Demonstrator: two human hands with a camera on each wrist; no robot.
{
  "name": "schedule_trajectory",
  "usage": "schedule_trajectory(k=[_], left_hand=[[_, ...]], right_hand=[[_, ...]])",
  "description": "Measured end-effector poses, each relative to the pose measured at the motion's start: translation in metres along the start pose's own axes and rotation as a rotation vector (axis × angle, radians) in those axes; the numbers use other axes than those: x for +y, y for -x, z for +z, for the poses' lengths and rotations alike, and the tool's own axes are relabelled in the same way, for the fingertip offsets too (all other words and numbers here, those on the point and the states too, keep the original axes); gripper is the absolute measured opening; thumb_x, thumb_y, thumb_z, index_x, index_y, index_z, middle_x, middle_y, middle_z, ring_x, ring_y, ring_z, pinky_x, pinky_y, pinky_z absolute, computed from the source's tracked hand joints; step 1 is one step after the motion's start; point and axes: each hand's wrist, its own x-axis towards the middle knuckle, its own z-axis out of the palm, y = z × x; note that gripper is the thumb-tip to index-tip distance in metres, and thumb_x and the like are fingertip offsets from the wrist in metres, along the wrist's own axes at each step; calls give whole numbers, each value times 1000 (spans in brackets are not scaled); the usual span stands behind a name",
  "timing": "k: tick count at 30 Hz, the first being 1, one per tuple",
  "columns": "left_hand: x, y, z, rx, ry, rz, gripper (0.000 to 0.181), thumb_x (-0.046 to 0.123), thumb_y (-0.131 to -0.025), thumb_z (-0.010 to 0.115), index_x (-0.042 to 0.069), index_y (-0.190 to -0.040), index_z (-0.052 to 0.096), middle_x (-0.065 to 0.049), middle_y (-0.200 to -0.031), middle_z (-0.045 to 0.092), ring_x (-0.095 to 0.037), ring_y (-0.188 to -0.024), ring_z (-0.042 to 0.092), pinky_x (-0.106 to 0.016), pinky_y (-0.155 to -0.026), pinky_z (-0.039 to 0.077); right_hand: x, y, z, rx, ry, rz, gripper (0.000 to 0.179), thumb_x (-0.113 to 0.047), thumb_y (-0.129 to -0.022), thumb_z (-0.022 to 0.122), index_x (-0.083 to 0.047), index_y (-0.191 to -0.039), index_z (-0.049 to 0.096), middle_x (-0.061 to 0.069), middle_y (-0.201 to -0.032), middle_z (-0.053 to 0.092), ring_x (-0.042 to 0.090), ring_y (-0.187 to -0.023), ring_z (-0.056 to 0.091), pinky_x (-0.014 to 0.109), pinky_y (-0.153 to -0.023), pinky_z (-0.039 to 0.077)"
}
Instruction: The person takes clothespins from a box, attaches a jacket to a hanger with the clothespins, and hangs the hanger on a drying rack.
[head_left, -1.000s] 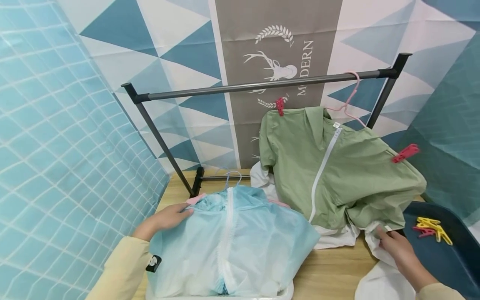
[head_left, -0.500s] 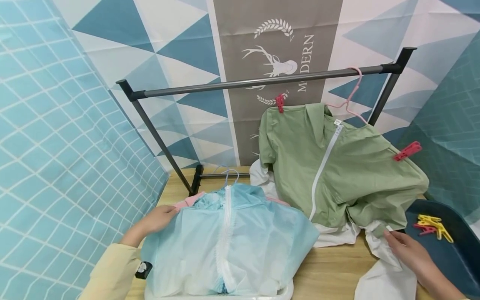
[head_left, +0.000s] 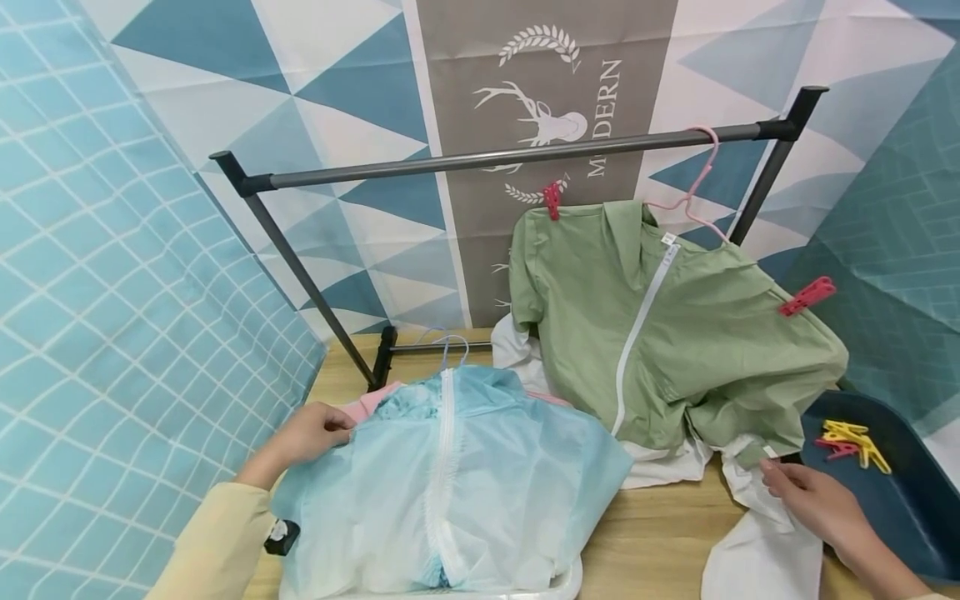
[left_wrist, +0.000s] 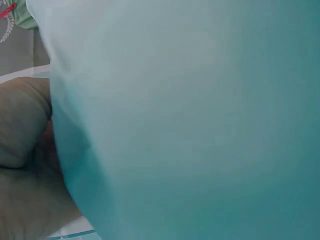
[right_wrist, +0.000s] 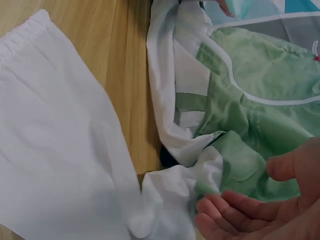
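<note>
A light blue zip jacket (head_left: 510, 492) lies over a white tray (head_left: 566, 587) at the front. My left hand (head_left: 307, 442) pinches the jacket's left shoulder edge, beside a strip of pink cloth (head_left: 367, 402). In the left wrist view the blue cloth hides most of the fingers. A green and white zip jacket (head_left: 577, 292) hangs tilted on a pink hanger (head_left: 701, 179), its lower part resting on the table. My right hand (right_wrist: 260, 210) is at this jacket's white sleeve (head_left: 765, 542); the fingers are loose, thumb apart, fingertips by the cloth.
A dark clothes rack (head_left: 480, 158) stands at the back. Red clothespins (head_left: 807, 296) clip the green jacket's shoulders. At the right, a dark blue basin (head_left: 922, 492) holds yellow and red clothespins (head_left: 855, 442). A tiled blue wall (head_left: 135, 350) bounds the left; the table (head_left: 645, 542) is wooden.
My left hand has shifted left along the blue jacket's shoulder, and more pink cloth shows. The right hand's fingers have come away from the white sleeve's fold, moving slightly right.
</note>
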Motion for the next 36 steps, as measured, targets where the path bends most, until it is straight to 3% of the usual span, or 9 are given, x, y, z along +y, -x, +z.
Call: schedule_trajectory(k=[6,10,13,16,20,23,26,31,36], left_hand=[[2,6,-2,171,-31,64,13,4,-90,61,4,-94,74,-9,-88,72,-19,-78,62,-32,-67,50],[5,12,0,339,-30,105,14,4,-89,64,1,-98,74,-17,-101,73,-34,-94,68,-46,-78,55],[7,15,2,475,-15,157,15,2,-87,67,0,-99,75,-17,-100,73,-35,-94,68,-45,-78,56],[10,16,5,607,-6,233,16,-1,-83,70,1,-97,76,-13,-95,74,-31,-87,69,-29,-71,57],[15,19,6,749,11,328,16,-6,-78,73,0,-92,76,-10,-87,74,-24,-79,68,-6,-68,47],[19,23,4,855,60,399,17,-11,-74,74,-1,-88,76,-11,-84,73,-7,-78,66,0,-68,44],[26,29,-2,947,115,470,19,-15,-72,73,-3,-87,76,-15,-83,71,12,-82,57,-2,-66,45],[42,40,-20,1026,168,506,21,-15,-76,70,-2,-91,76,-16,-85,70,15,-74,51,-8,-56,41],[56,51,-41,1046,198,524,21,-13,-78,70,2,-92,77,1,-87,71,8,-61,47,-13,-50,35]], right_hand=[[-41,5,-5,47,21,-167,69,-51,-101,35,10,-124,57,18,-104,72,24,-88,68,43,-75,54],[-83,7,-2,124,36,-339,57,-44,-102,41,5,-123,60,19,-108,70,29,-94,68,43,-76,54],[-117,7,6,201,19,-488,45,-37,-100,49,0,-121,64,19,-113,68,35,-99,66,45,-78,54],[-152,4,12,234,-48,-632,38,-30,-98,55,-2,-121,64,20,-117,67,35,-101,66,42,-79,56],[-189,0,18,198,-82,-778,36,-26,-96,59,-1,-122,63,18,-117,68,32,-103,66,39,-83,56],[-208,0,22,195,-68,-848,32,-22,-95,61,-2,-119,65,14,-112,69,27,-100,67,37,-83,56],[-219,1,24,247,-94,-888,22,-17,-93,62,-3,-109,69,11,-99,72,13,-82,65,28,-71,54],[-231,7,19,405,-215,-960,9,-8,-92,63,-4,-91,71,5,-74,67,-2,-58,45,21,-53,40],[-237,12,9,457,-280,-1040,9,-6,-91,63,-6,-84,68,-1,-64,57,0,-54,40,20,-50,37]])
